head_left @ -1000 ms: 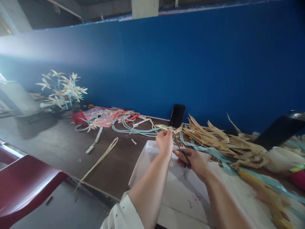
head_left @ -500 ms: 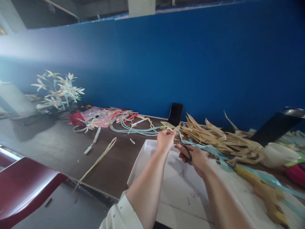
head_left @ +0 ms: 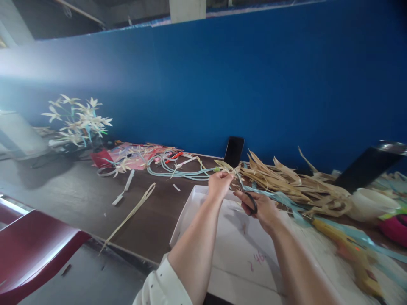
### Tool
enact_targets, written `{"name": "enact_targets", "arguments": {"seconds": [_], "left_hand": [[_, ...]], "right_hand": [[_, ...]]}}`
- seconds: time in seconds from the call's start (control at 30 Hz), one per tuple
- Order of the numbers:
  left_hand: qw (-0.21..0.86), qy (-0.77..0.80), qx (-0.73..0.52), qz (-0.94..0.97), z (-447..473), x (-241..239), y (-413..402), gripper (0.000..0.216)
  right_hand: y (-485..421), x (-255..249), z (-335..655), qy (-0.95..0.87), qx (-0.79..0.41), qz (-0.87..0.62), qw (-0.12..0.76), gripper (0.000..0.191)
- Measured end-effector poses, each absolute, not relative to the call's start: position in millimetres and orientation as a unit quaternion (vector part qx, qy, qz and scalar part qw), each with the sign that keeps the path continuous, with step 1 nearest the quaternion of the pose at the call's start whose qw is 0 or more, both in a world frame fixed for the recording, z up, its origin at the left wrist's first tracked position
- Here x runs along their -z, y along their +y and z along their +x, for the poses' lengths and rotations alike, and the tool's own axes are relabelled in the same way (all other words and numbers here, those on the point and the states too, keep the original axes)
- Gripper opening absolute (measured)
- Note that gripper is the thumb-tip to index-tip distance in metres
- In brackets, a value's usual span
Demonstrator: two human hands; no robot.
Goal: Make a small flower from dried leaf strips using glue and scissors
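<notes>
My left hand (head_left: 220,184) pinches a pale strip of dried husk (head_left: 225,165) above the far edge of a white box lid (head_left: 235,237). In my right hand (head_left: 259,208) is a pair of scissors (head_left: 252,203) with dark handles. Its blades point up and away, close to the husk at my left fingertips; whether they touch it is hard to make out. Just beyond my hands lies a heap of dried husks (head_left: 286,178), with light blue ribbon (head_left: 282,199) along its near side.
A phone (head_left: 234,151) leans against the blue partition. At right are a yellow glue gun (head_left: 349,254), a white bowl (head_left: 372,204) and a black object. Leftward lie blue-green cords (head_left: 162,171), a loose husk strip (head_left: 133,212), white husk flowers (head_left: 82,118) and a red chair (head_left: 34,254).
Both hands stay almost in place. My right hand with the scissors has shifted very slightly, and the husk tip at my left fingers sits at a somewhat different angle.
</notes>
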State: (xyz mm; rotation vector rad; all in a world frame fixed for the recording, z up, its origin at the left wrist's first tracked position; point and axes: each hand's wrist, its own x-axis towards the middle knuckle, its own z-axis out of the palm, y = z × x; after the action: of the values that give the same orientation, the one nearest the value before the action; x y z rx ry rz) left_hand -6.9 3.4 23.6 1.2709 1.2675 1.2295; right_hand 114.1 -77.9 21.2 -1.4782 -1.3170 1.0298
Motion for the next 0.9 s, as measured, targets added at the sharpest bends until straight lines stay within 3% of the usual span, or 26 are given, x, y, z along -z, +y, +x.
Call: {"name": "enact_targets", "arguments": {"seconds": [0.57,0.9], "left_hand": [[0.542,0.489,-0.55,0.405,-6.5,-31.9,2.0,0.018],[0.562,0.478,-0.546,0.397,-7.0,-37.2,0.1,0.015]], "right_hand": [[-85.2,-39.0,106.6,-0.564,-0.388,-0.602,0.411,0.05],[-83.1,-35.9,106.0,-0.539,-0.42,-0.599,0.417,0.043]]}}
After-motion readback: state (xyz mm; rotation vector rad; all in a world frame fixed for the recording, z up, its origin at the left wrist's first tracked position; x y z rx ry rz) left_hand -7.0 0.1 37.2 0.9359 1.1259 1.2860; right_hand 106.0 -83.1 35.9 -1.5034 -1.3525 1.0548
